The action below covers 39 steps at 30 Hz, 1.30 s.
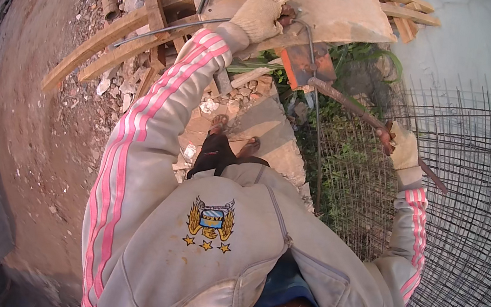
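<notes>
My left hand (260,18), in a cream knit fingerless glove, is closed on a thin steel rod (175,30) at the edge of a wooden board (333,7). Just right of that hand the rod bends sharply and runs down toward me. My right hand (402,146), gloved the same way, is wrapped round a rusty metal bar (355,107). The bar's far end meets the bent rod near an orange-and-grey block (307,65) below the board. Whether the bar is hooked on the rod or only touching it, I cannot tell.
Wire mesh of crossed rods (465,188) stands close on my right beside a pale wall (467,53). Timber beams (122,37) jut out at the left over rubble (113,78). Green plants (337,161) grow below the bar. My bare feet (250,146) stand on a stony ledge (270,119).
</notes>
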Tool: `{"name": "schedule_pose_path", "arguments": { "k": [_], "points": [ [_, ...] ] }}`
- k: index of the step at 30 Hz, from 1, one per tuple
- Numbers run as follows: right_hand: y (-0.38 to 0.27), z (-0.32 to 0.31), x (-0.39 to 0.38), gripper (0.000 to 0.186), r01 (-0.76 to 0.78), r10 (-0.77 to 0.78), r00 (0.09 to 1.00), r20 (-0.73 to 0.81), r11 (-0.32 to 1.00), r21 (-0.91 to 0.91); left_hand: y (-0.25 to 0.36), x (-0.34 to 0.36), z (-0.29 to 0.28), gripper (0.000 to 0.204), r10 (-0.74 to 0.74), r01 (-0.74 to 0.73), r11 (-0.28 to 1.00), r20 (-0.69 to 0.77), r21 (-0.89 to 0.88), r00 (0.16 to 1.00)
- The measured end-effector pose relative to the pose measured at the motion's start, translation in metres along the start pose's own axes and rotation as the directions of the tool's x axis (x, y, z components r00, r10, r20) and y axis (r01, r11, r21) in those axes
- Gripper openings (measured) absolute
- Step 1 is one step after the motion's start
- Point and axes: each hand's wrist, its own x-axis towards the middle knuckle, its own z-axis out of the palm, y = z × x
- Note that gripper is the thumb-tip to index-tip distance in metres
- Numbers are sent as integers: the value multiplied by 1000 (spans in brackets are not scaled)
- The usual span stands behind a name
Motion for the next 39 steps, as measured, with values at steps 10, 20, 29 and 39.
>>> {"name": "schedule_pose_path", "arguments": {
  "k": [10, 20, 29, 39],
  "points": [
    [-29, 26, -32, 26, -157, 150, 984, -96, 985, -67, 8, 2, -14, 48, 18, -16, 995, 20, -99, 1000],
    [-66, 32, -38, 30, -450, 433, 891, -138, 882, -139, -3, 12, 3, 20, 136, -143, 988, -116, -52, 984],
    [-190, 97, -81, 46, -710, 610, 687, -395, 681, -182, -11, 19, 17, 18, 218, -236, 957, -118, -171, 969],
    [-332, 154, -22, 46, -967, 844, 253, -474, 209, -144, -2, 24, 22, 22, 133, -162, 961, -141, -222, 981]
  ]
}}
